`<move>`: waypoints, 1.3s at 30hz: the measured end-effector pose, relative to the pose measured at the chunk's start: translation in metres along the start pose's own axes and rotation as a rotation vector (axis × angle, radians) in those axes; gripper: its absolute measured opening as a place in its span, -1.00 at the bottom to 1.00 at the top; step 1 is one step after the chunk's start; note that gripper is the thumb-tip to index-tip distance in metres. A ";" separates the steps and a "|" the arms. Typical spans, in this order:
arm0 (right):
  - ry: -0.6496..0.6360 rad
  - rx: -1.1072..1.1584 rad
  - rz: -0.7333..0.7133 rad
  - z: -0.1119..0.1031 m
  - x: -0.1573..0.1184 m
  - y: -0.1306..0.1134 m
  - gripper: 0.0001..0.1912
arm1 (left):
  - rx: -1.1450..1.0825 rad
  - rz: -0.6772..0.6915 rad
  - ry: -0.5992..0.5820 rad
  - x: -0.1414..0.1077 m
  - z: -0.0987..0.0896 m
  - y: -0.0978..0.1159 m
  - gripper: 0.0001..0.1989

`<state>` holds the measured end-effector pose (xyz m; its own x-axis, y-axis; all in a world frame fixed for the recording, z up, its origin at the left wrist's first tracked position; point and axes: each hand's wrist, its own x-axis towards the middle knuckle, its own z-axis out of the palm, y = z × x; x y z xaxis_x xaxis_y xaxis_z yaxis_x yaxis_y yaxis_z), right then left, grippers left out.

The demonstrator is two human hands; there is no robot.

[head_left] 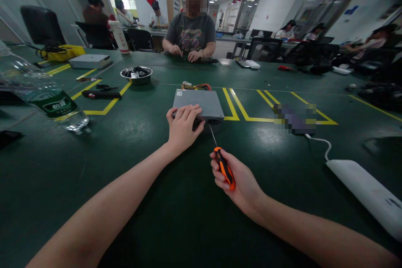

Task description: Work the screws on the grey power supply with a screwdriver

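A grey metal computer power supply (201, 99) lies on the green table in front of me, its bundle of coloured cables (197, 86) at the far side. My left hand (185, 123) grips its near left part, fingers over the top and thumb at the near face. In my right hand (235, 176) is an orange and black screwdriver (224, 167), held by the handle. Its thin shaft points up and away, with the tip at the power supply's near face, by the socket. Whether the tip sits in a screw is too small to tell.
A steel bowl (136, 76) with dark items, a black tool (102, 94) and a water bottle (53, 100) stand left. To the right lie a blurred device (295, 119) and a white power bank (364, 192) joined by cable. A person (191, 29) sits opposite.
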<state>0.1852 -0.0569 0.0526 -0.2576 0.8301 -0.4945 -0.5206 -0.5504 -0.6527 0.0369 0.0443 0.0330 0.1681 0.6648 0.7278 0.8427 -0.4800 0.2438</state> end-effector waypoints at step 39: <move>0.081 0.077 -0.009 0.023 0.002 0.001 -0.92 | 0.022 0.040 -0.036 -0.002 -0.001 -0.003 -0.68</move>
<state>0.1654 -0.0538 0.0647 -0.1872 0.8235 -0.5355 -0.5847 -0.5315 -0.6129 0.0335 0.0438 0.0314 0.2199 0.6657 0.7131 0.8458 -0.4943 0.2006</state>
